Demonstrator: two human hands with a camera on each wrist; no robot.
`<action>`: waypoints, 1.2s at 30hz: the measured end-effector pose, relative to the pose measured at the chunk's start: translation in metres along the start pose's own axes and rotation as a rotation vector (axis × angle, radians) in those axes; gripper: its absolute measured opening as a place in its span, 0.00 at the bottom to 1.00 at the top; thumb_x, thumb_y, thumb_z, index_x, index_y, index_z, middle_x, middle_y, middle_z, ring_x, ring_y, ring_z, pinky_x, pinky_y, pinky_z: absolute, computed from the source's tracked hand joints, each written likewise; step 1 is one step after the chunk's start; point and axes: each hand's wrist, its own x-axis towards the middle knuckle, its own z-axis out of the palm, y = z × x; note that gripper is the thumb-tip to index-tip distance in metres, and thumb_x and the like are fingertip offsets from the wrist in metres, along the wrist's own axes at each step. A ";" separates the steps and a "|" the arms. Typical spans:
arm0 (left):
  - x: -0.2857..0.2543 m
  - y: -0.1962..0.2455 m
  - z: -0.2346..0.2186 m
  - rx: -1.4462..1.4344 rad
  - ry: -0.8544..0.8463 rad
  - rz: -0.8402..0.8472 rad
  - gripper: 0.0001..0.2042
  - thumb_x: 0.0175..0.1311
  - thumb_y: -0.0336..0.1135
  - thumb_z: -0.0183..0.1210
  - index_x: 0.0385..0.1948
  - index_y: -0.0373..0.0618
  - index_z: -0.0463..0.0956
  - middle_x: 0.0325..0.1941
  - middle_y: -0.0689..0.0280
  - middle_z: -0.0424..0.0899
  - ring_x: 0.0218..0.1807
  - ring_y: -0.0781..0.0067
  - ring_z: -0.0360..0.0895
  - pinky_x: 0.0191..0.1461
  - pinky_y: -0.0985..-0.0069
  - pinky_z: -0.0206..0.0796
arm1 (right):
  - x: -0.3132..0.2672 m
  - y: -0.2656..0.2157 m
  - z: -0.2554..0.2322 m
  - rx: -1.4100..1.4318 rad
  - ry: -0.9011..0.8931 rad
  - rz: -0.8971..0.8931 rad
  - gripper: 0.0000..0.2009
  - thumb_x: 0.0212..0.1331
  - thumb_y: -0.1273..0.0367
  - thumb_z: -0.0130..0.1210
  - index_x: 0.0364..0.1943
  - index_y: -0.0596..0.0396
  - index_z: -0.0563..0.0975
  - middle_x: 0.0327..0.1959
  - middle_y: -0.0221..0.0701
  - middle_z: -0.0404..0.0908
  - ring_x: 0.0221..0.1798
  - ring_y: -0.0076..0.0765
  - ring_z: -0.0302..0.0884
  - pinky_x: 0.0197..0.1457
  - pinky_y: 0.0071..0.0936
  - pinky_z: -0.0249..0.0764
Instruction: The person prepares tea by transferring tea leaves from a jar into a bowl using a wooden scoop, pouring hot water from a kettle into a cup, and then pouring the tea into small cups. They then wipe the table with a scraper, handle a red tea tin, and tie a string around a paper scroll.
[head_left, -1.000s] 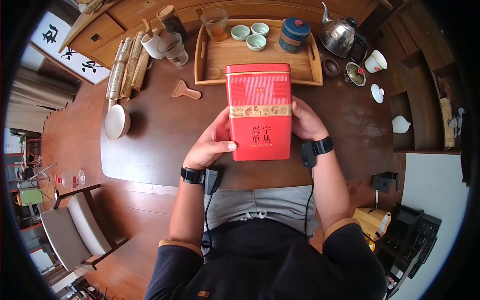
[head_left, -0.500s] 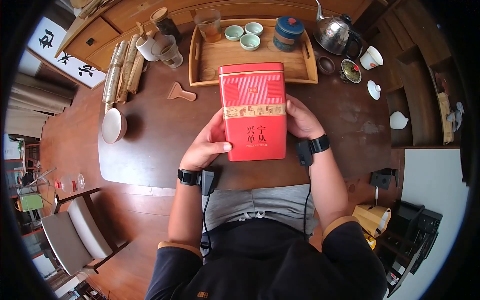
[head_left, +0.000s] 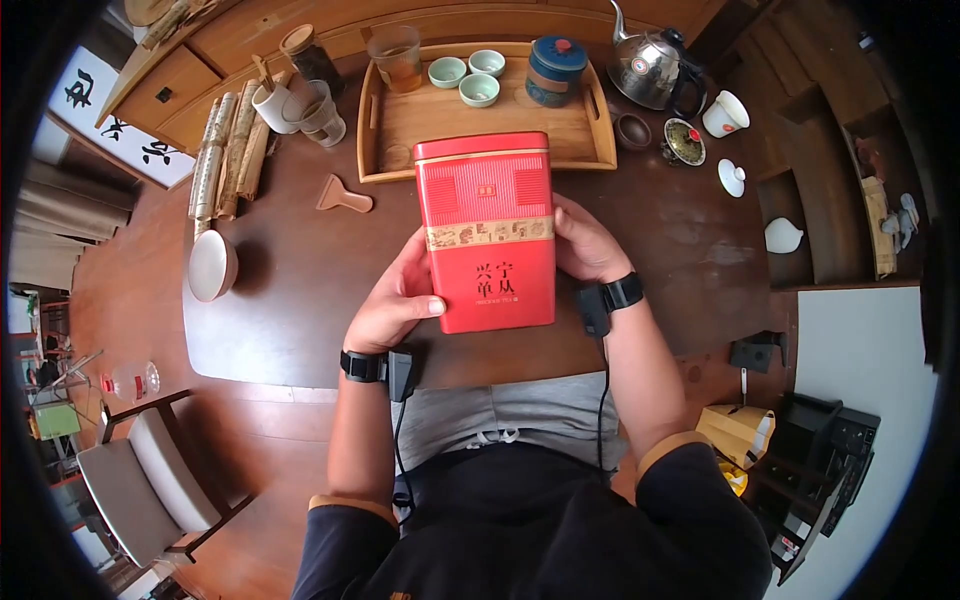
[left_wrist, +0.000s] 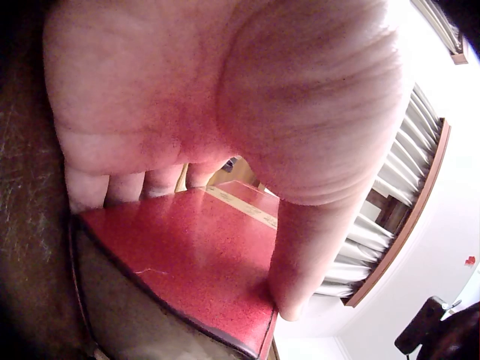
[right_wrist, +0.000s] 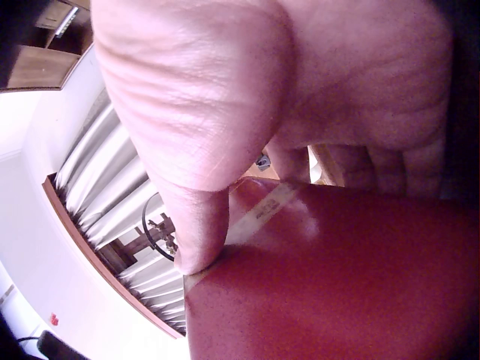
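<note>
A tall red tea tin (head_left: pixel 487 270) with a gold picture band and black Chinese characters stands upright in the head view, its lid on. My left hand (head_left: pixel 390 300) grips its left side, the thumb lying on the front face near the lower edge. On the opposite side my right hand (head_left: pixel 590 240) holds the tin, its fingers mostly hidden behind it. In the left wrist view, the fingers go round the far side of the red tin (left_wrist: pixel 195 247). The right wrist view shows the thumb pressing at an edge of the tin (right_wrist: pixel 337 262).
Behind the tin lies a wooden tray (head_left: pixel 400 160) with green cups (head_left: pixel 480 90), a glass and a blue jar (head_left: pixel 555 70). A kettle (head_left: pixel 655 70), gaiwan (head_left: pixel 683 142) and white lid (head_left: pixel 732 178) stand right. Left are bamboo scrolls (head_left: pixel 225 155), a bowl (head_left: pixel 213 266) and a wooden scraper (head_left: pixel 345 195).
The head view has swung, so the table, tin and hands all appear further left. Both hands keep hold of the tin, which leans slightly more in the picture.
</note>
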 end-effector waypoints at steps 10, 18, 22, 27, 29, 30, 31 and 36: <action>-0.001 -0.002 -0.005 -0.019 -0.027 0.008 0.56 0.51 0.29 0.76 0.82 0.39 0.46 0.81 0.59 0.65 0.81 0.64 0.61 0.83 0.64 0.51 | -0.002 0.001 -0.002 -0.036 0.021 0.001 0.49 0.58 0.43 0.70 0.77 0.58 0.64 0.72 0.36 0.75 0.73 0.37 0.73 0.75 0.41 0.69; -0.003 0.001 -0.006 -0.010 -0.030 -0.014 0.56 0.51 0.30 0.77 0.82 0.39 0.47 0.80 0.59 0.65 0.80 0.64 0.62 0.83 0.64 0.51 | -0.001 0.000 -0.003 -0.071 -0.011 -0.003 0.49 0.58 0.42 0.69 0.75 0.60 0.65 0.71 0.36 0.76 0.73 0.37 0.73 0.75 0.39 0.69; -0.002 0.000 -0.007 -0.028 -0.044 -0.014 0.55 0.52 0.31 0.77 0.82 0.39 0.47 0.80 0.59 0.65 0.79 0.65 0.63 0.82 0.65 0.54 | -0.002 0.001 -0.002 -0.062 0.003 -0.003 0.47 0.60 0.43 0.68 0.74 0.62 0.66 0.71 0.37 0.76 0.72 0.36 0.74 0.75 0.38 0.68; -0.001 0.000 -0.007 -0.048 -0.053 -0.014 0.56 0.52 0.33 0.78 0.82 0.40 0.46 0.79 0.60 0.67 0.78 0.66 0.65 0.80 0.65 0.58 | -0.003 0.000 -0.003 -0.056 0.002 0.010 0.45 0.61 0.43 0.68 0.72 0.62 0.68 0.69 0.37 0.78 0.71 0.36 0.75 0.75 0.38 0.68; -0.002 0.002 -0.003 -0.019 -0.020 -0.033 0.59 0.48 0.37 0.81 0.81 0.37 0.47 0.79 0.60 0.67 0.78 0.66 0.65 0.81 0.65 0.57 | -0.003 0.000 -0.003 -0.065 -0.001 0.013 0.46 0.60 0.42 0.68 0.72 0.62 0.68 0.69 0.37 0.78 0.71 0.36 0.75 0.75 0.38 0.68; -0.002 0.004 -0.002 -0.004 -0.004 -0.043 0.61 0.46 0.39 0.82 0.81 0.36 0.47 0.79 0.60 0.67 0.79 0.66 0.65 0.82 0.65 0.56 | -0.003 0.000 -0.003 -0.070 -0.003 0.014 0.46 0.59 0.42 0.69 0.72 0.62 0.69 0.69 0.37 0.79 0.71 0.36 0.75 0.75 0.38 0.68; -0.002 0.002 -0.005 -0.012 -0.028 -0.038 0.60 0.47 0.36 0.81 0.82 0.39 0.46 0.79 0.60 0.67 0.78 0.66 0.65 0.81 0.65 0.58 | -0.003 -0.001 -0.002 -0.073 0.000 0.012 0.46 0.59 0.41 0.69 0.71 0.62 0.69 0.69 0.36 0.79 0.71 0.36 0.75 0.75 0.38 0.68; 0.000 -0.002 -0.011 -0.020 -0.091 -0.010 0.61 0.47 0.27 0.81 0.83 0.44 0.44 0.79 0.60 0.66 0.78 0.66 0.65 0.79 0.66 0.61 | -0.003 -0.002 0.001 -0.103 0.014 -0.005 0.47 0.56 0.40 0.71 0.70 0.62 0.71 0.68 0.36 0.79 0.70 0.35 0.76 0.74 0.37 0.68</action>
